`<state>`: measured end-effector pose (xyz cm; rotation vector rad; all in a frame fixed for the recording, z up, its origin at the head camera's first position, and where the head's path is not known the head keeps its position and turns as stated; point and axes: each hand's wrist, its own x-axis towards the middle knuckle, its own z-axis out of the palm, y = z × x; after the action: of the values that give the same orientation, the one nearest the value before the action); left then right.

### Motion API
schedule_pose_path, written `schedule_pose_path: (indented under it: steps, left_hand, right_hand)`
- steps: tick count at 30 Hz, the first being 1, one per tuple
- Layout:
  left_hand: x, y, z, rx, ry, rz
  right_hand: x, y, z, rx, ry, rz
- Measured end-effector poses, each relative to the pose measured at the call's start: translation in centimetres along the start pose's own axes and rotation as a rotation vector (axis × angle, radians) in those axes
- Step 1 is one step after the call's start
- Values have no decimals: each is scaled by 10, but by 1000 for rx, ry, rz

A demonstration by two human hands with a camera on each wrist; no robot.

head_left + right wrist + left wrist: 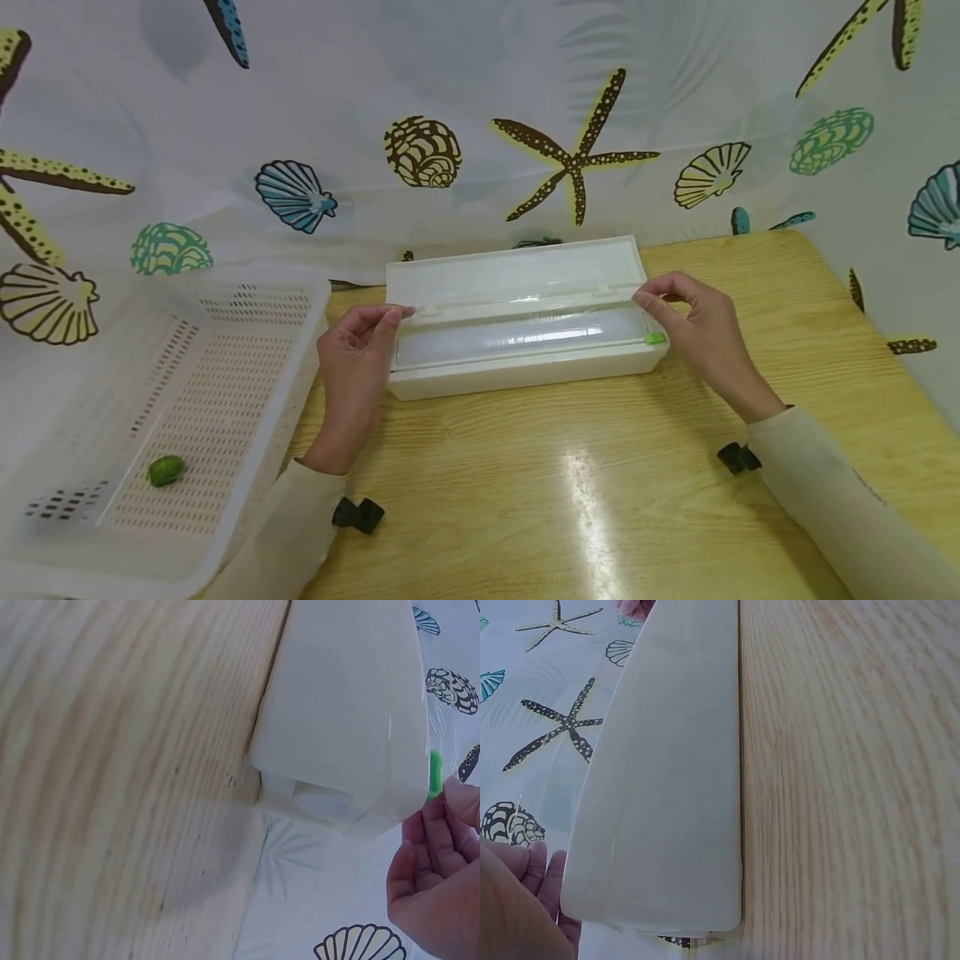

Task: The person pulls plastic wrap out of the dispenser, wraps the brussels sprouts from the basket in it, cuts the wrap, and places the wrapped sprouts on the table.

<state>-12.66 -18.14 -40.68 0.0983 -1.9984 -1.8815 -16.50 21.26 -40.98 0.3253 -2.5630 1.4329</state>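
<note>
I have the white box (525,377) in the middle of my head view, lying lengthwise on the table with its lid (517,271) tipped back along the far side. Inside the box sits a pale, shiny roll (517,336), and a green tab (656,338) shows at the box's right end. Thin clear film (442,727) glints beside that end in my right wrist view.

At the box's left end, the left hand (356,346) has thumb and forefinger closed together, seemingly on the film's edge; the film itself hardly shows there. At the right end, the right hand (701,321) pinches the film near the tab, other fingers loosely bent.

My worry is the film: uneven tension could skew or tear it, a slipping pinch could let it cling to itself, and a hard pull might drag the light-looking box.

Left of the box stands a white basket (217,400) with a small green item (165,471) inside. Behind the box hangs a shell-patterned cloth (465,67).
</note>
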Motion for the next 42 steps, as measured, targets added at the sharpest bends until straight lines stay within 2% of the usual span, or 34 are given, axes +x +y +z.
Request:
schedule_pose_path:
  steps: [6, 11, 17, 25, 35, 42]
  left_hand:
    - [1, -2, -2, -45, -37, 40]
    - [-1, -2, -3, -20, -55, 76]
    - [-3, -3, -2, 22, -52, 124]
    - [-5, 0, -3, 86, -30, 156]
    - [-7, 9, -3, 9, -38, 156]
    - [-8, 15, -3, 3, -36, 170]
  right_hand:
    - [0, -3, 2, 69, 18, -41]
    - [0, -6, 2, 139, 6, -64]
    - [-2, -3, 3, 113, 47, -110]
    - [-3, -6, 4, 118, 99, -165]
    - [0, -9, 4, 111, 142, -175]
    - [-1, -16, 3, 130, 151, -207]
